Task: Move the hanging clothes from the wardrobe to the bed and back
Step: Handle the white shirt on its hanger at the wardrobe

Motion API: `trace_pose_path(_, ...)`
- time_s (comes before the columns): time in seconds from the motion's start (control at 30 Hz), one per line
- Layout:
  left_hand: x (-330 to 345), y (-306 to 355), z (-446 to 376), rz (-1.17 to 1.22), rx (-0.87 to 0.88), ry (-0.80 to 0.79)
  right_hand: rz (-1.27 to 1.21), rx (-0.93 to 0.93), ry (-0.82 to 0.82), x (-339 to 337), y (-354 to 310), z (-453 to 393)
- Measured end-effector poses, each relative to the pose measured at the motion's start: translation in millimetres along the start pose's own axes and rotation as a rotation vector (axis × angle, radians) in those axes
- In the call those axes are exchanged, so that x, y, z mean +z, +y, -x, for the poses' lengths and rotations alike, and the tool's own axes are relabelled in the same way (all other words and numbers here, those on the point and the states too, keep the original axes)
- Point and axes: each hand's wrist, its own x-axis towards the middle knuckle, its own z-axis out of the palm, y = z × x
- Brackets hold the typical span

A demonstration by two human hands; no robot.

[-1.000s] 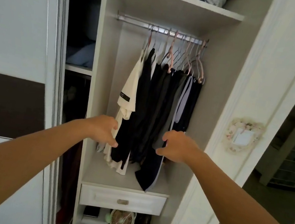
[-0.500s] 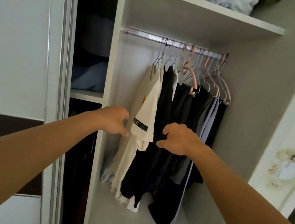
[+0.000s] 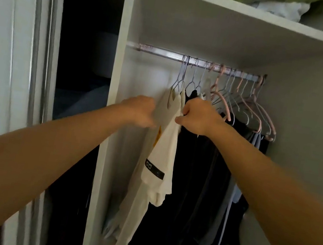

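Note:
Several garments hang on a metal rail (image 3: pixel 162 51) inside the open wardrobe. A white T-shirt (image 3: pixel 161 154) with a black label hangs at the left of the row, and dark clothes (image 3: pixel 199 183) fill the rest to the right. Pink and grey hangers (image 3: pixel 245 107) crowd the rail's right end. My left hand (image 3: pixel 140 111) is blurred, its fingers curled, against the white shirt's left shoulder. My right hand (image 3: pixel 197 115) is curled at that shirt's right shoulder, in front of the dark clothes. The backs of both hands hide the fingertips, so neither grip is visible.
A white divider panel (image 3: pixel 109 113) stands just left of the clothes, with a dark shelf compartment (image 3: pixel 86 55) beyond it. A sliding door (image 3: pixel 6 52) covers the far left. Folded bedding (image 3: pixel 274 2) lies on the top shelf (image 3: pixel 241 9). The wardrobe's right wall (image 3: pixel 303 147) stands close beside the hangers.
Both hands have risen from the middle of the garments to shoulder height just under the hangers. The view has moved closer and tilted up. The clothes hang as before.

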Motion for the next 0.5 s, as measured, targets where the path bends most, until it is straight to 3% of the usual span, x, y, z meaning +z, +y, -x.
trace_pose_path(0.17, -5, -2, -40, -0.053, -0.003, 0.05, 0.055, -0.007, 0.095, -1, 1, -52)
trace_pose_path(0.5, 0, -18, -86, -0.127, -0.064, 0.09, 0.251, 0.154, 0.158, 29, -2, -116)
